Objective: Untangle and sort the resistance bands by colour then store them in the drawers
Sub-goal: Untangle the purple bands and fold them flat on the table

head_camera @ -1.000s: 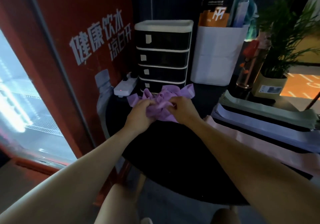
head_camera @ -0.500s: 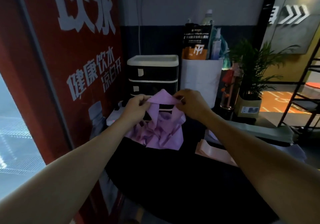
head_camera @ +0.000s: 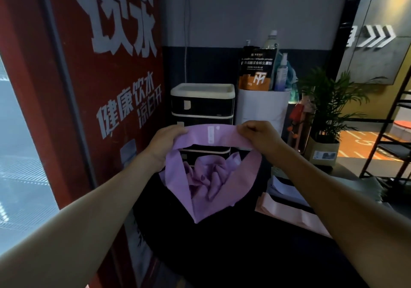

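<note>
Fingers of both hands are curling round one purple band (head_camera: pixel 211 134) — the left hand (head_camera: pixel 164 144) is gripping its left end, the right hand (head_camera: pixel 259 135) is pinching its right end, and the stretch between them is spanning flat and level above the table. From each grip the loop is hanging down and meeting in a point over the dark round table (head_camera: pixel 222 254). Behind that point, a crumpled heap of purple bands (head_camera: pixel 209 176) is lying on the tabletop, showing through the held loop. To the right, a flat pink band (head_camera: pixel 287 214) is lying on the table, and just beyond it paler folded bands (head_camera: pixel 287 187) are resting in a stack; how many is hard to tell. Farther back, the black drawer unit (head_camera: pixel 202 105) with its white top is standing upright behind the held band, its visible drawers closed. Beside it a white bin (head_camera: pixel 262 109) is holding a pouch and bottles — a potted plant (head_camera: pixel 327 114) is standing to its right. A red vending machine (head_camera: pixel 93 87) is filling the left side.
</note>
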### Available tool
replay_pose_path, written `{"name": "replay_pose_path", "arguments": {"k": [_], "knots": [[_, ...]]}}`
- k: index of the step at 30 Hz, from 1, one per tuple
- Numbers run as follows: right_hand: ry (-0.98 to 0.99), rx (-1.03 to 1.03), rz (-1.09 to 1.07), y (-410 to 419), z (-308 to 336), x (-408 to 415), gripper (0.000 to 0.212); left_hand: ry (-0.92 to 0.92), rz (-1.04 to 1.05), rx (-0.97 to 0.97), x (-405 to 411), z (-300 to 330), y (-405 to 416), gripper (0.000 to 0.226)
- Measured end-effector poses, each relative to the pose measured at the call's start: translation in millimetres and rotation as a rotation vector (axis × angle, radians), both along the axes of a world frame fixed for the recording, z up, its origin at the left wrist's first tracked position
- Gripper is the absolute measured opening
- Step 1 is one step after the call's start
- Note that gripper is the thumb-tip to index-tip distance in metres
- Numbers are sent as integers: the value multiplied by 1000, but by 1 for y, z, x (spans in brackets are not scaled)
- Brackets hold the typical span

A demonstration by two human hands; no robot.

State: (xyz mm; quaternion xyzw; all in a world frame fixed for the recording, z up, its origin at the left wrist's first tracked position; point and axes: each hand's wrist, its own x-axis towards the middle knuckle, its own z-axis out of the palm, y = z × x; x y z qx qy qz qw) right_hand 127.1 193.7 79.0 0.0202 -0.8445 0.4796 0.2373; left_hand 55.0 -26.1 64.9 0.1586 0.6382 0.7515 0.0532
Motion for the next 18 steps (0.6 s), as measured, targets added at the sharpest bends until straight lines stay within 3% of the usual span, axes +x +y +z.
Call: {"name": "replay_pose_path", "arguments": {"k": [7,11,13,16,18], "knots": [[-128,-84,43,0,-14,8,30,-86,-135,38,7,-6,4,19],[-208,81,99,-1,-17,10,22,-88,-176,7,5,-7,8,14],[-154,100,99,-9,-11,9,19,-61,-179,-21,6,-5,11,13],[-92,-40,134,-25,4,9,26,3,-185,-58,8,-4,17,15],[-103,20,161,-36,11,6,31,52,-211,-103,9,-4,20,15]]}}
